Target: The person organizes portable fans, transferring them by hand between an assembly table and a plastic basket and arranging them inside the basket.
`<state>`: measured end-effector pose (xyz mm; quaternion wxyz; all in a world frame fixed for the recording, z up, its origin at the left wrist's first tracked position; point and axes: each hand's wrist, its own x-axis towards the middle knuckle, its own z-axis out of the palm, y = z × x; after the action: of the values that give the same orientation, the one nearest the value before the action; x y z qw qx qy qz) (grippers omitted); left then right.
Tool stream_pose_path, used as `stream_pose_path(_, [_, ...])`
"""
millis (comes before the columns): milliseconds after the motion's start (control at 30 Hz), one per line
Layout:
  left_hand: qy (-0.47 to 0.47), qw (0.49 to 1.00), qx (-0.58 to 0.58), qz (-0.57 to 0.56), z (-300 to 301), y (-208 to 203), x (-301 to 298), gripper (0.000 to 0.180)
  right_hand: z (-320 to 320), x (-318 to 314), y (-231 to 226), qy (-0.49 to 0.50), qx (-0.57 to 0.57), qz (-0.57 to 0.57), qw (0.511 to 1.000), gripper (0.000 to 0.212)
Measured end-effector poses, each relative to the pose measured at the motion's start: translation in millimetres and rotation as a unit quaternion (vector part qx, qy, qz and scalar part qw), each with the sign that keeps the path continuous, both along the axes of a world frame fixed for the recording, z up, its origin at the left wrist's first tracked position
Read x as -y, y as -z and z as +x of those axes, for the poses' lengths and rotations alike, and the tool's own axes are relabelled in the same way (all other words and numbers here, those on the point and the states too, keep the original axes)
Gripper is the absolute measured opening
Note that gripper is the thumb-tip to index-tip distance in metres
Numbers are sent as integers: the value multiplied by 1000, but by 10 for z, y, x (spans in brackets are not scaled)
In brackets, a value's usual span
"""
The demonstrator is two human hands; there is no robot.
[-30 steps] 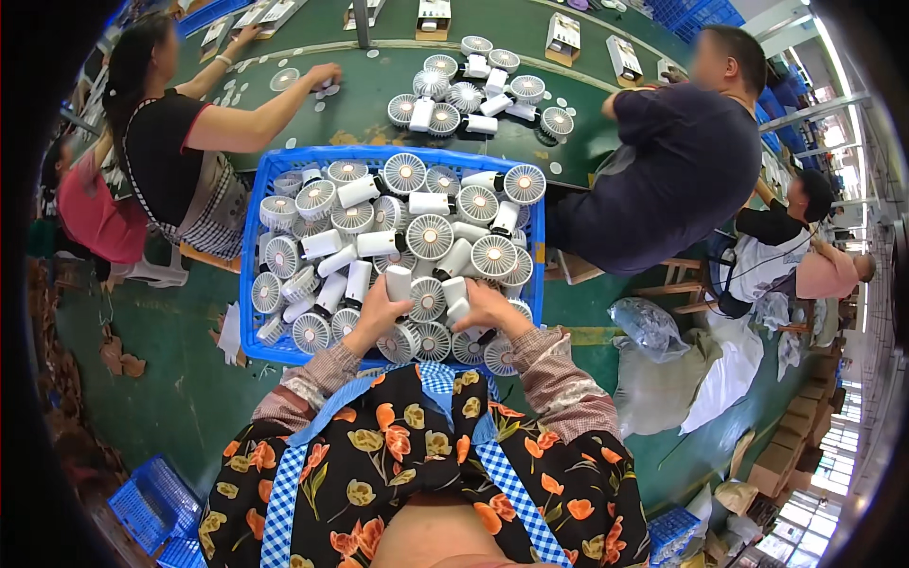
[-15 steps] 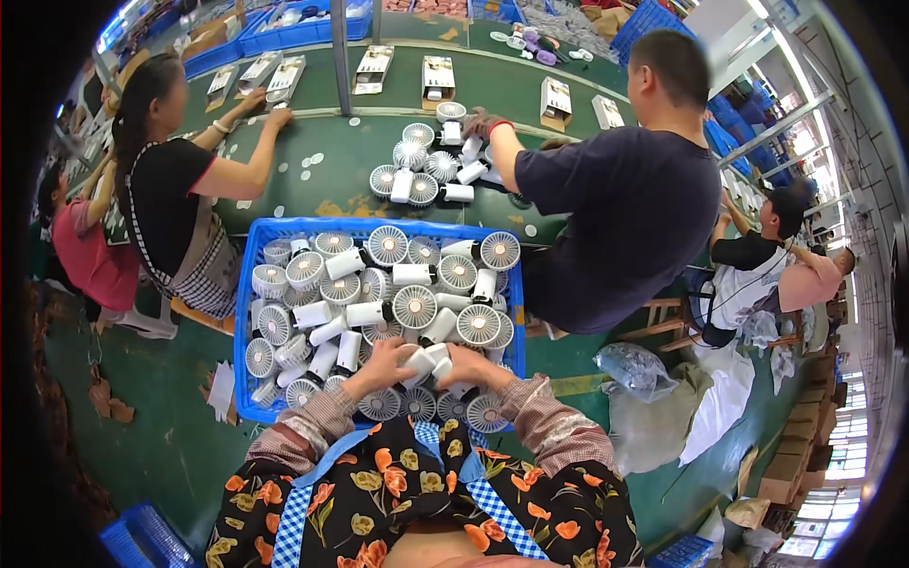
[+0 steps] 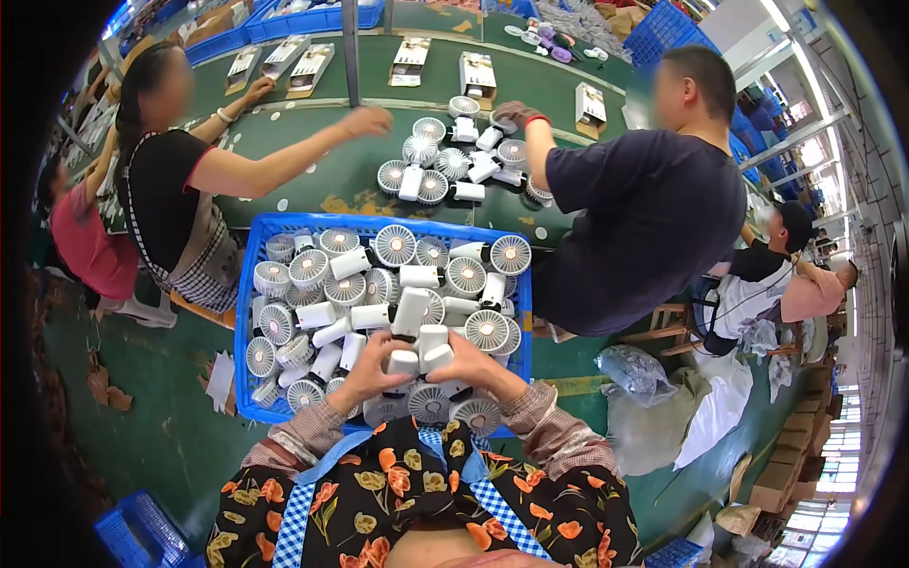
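A long green table (image 3: 312, 185) ran across the upper part of the view, carrying flat cardboard boxes (image 3: 409, 62) along its far side and a loose pile of white handheld fans (image 3: 454, 163) near its middle. Two other people worked at it: one in a dark top and checked apron (image 3: 175, 213) reached an arm across the green surface, and one in a dark blue shirt (image 3: 644, 227) rested a gloved hand beside the pile. Just below the table stood a blue plastic crate (image 3: 248, 284), filled with more white fans (image 3: 379, 284), round grilles and stubby handles lying every way. At the crate's near edge the person's own two hands met. The left hand (image 3: 365, 377) was curled around the white fan bodies (image 3: 421, 352) from the left, fingers wrapped on them. The right hand (image 3: 483, 364) was closed on the same small cluster from the right. The held fans stood just above the crate's contents, touching the ones beneath. Floral sleeves (image 3: 559, 445) and a blue checked apron bib (image 3: 303, 511) filled the lower edge.
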<state>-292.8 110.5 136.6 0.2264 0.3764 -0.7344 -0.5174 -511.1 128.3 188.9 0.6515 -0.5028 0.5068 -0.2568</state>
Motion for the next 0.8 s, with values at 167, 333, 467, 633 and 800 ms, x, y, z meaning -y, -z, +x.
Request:
stream_pose_path(167, [-58,998,-17,-19,-28,-334,487,46,-115,529,-238,-15,-15,12,1000,78])
stream_pose_path(333, [-136,940,-154,274,-52,-139,1245,44,-388,1294,-143,36,170,48,984,52])
stream_pose_path(467, [-202,855,-268,396,-38,65,2043,32,-626,1991,231,222,272,176,920,33])
stream_pose_path(633, [-224,732,-398,505,-185,585,3083,27,-735,2869,839,409,347,164,828,28])
stream_pose_path(800, [-296,724,-445,435,-57,1060,3627,29,-540,3330,1256,445,369,121,807,26])
